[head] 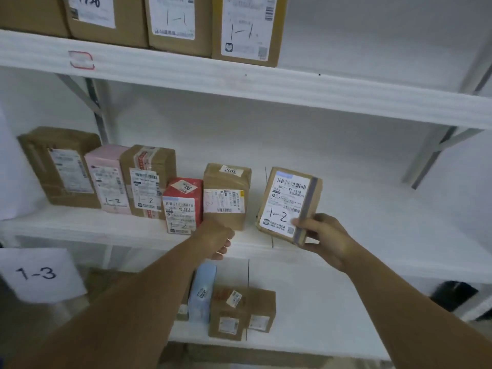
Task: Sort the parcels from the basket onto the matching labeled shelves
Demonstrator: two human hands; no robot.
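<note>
Right hand [328, 239]: fingers [302, 223] are closing on the lower right corner of a brown parcel [288, 205]; the thumb is lying across the white label just right of the handwritten "1-2", and the other fingers are wrapping behind the taped edge, mostly hidden. The parcel is tilting, label toward the camera, at the front of the middle shelf [372, 235]; cannot tell whether its bottom edge is resting on the shelf or hanging just above it.

Left hand [215, 239]: fingers are curling inward, narrow, with nothing visible between them. The hand is sitting at the front edge of the middle shelf, directly below a taped brown box [226, 195] and just right of a red box [182, 205] marked "1-2". Cannot tell whether the knuckles are touching the brown box.

Left of those fingers a row of parcels is standing on the same shelf: a brown box with red tape [147, 179], a pink box [109, 178], a larger brown box [60, 166].

Above the fingers, boxes marked "1-1" [249, 27] are standing on the top shelf. Below, a sign "1-3" [37, 272] is hanging beside the lower shelf, which is holding a few small boxes [241, 311].
</note>
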